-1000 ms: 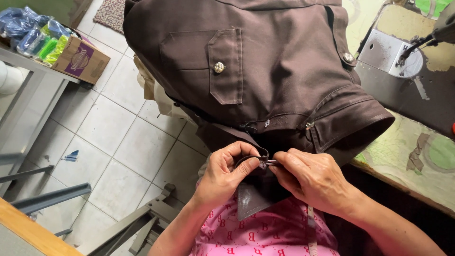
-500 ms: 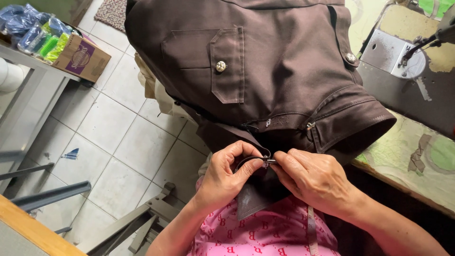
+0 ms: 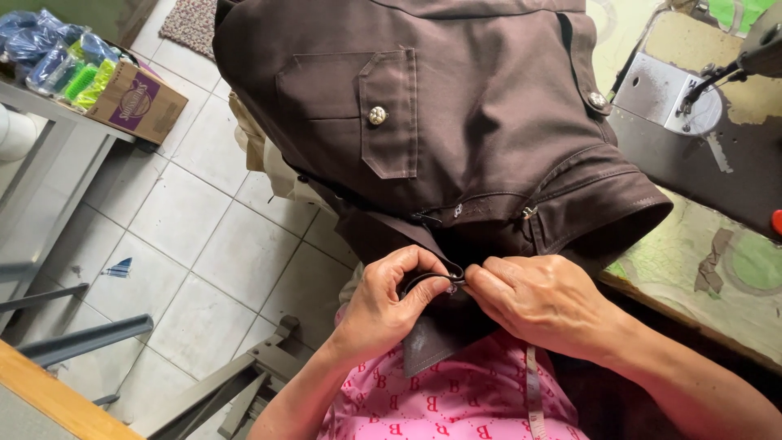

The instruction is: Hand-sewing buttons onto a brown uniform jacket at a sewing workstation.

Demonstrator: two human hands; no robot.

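Note:
A dark brown jacket (image 3: 456, 106) with a flap pocket and metal snap buttons hangs over the sewing table edge toward my lap. My left hand (image 3: 391, 301) pinches the jacket's lower edge, fingers curled around a thin dark loop or zipper end (image 3: 436, 277). My right hand (image 3: 542, 301) grips the same spot from the right, its fingertips touching those of the left hand. A flap of brown cloth (image 3: 428, 346) droops below my hands over pink patterned clothing (image 3: 440, 399).
A sewing machine's metal plate and needle arm (image 3: 676, 94) sit at the top right on a worn green table (image 3: 717, 253). A cardboard box (image 3: 134, 102) and plastic-wrapped bundles (image 3: 57, 53) rest on a grey table at left. Tiled floor (image 3: 220, 236) and metal frame legs (image 3: 90, 338) lie below.
Both hands stay pinched on the jacket edge at the same spot. The view has shifted slightly; the jacket sits a touch lower in frame.

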